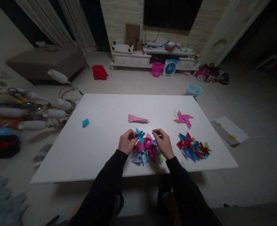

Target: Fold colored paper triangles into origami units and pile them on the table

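My left hand [128,141] pinches a blue folded paper piece [140,137] with pointed ends, which looks like an origami crane. To its right, my right hand [163,142] is closed, thumb and fingertips together; whatever it holds is too small to make out. Below both hands lies a heap of folded paper pieces [147,150] in pink, purple, light green and pale blue. A second heap of folded pieces [195,147] in red, blue and purple sits right of my right hand. Beyond my hands lies a stack of pink folded paper strips [137,118].
On the white table [101,135], a pink and green paper pinwheel shape [183,119] lies at the far right and a small blue folded paper [85,122] at the left. A lamp [56,106] with several white shades stands by the left edge. A turquoise basket [194,90] is behind the table.
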{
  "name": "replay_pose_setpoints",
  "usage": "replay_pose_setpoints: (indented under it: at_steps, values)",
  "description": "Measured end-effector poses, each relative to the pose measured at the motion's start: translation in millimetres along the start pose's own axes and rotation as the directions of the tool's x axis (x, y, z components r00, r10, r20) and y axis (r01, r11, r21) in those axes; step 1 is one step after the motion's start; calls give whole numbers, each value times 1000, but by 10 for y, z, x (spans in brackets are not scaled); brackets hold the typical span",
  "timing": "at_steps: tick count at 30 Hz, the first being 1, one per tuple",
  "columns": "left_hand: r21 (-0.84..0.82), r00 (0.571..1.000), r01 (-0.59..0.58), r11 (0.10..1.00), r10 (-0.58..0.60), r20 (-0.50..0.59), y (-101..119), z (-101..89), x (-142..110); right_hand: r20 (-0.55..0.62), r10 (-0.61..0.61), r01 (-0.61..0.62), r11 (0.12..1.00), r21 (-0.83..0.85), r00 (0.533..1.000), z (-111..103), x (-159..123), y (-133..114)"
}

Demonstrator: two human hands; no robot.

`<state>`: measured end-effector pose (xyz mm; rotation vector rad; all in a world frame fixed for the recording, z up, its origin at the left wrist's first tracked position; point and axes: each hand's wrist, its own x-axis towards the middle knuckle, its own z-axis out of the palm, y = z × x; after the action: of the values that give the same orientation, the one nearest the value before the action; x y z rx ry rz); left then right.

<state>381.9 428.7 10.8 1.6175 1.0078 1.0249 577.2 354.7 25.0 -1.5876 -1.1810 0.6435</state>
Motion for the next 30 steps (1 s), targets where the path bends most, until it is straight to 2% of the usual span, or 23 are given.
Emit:
replay_pose_setpoints:
  at_steps: [3, 6, 12, 18, 23, 26, 28, 30]
  values:
    - [139, 999, 35, 990, -33, -15, -127, -100, 119, 44, -34, 38, 995, -90, 998, 69, 127, 62]
    - [313, 1000, 5, 950, -3, -4, -249, -134, 202, 93, -40, 56, 983, -176, 995, 116, 196, 141]
    - [578, 999, 15, 816, -42, 34, -372, 34, 228, 200, -86, 139, 953, -270, 976, 190, 181, 203]
    - [669, 991, 35, 743, -112, 72, -511, 164, 272, 259, -118, 205, 918, -339, 959, 255, 133, 174]
    - [632, 990, 23, 774, -107, 95, -602, 125, 316, 269, -152, 241, 910, -339, 951, 186, 113, 139]
    - [604, 997, 49, 795, -79, 24, -622, 10, 336, 256, -171, 252, 909, -331, 951, 109, 103, 134]
    - [578, 993, 115, 808, -82, -83, -657, -147, 365, 251, -175, 251, 916, -313, 952, 61, 98, 132]
    - [555, 968, 220, 802, -112, -223, -730, -395, 421, 243, -168, 239, 923, -300, 955, 24, 97, 129]
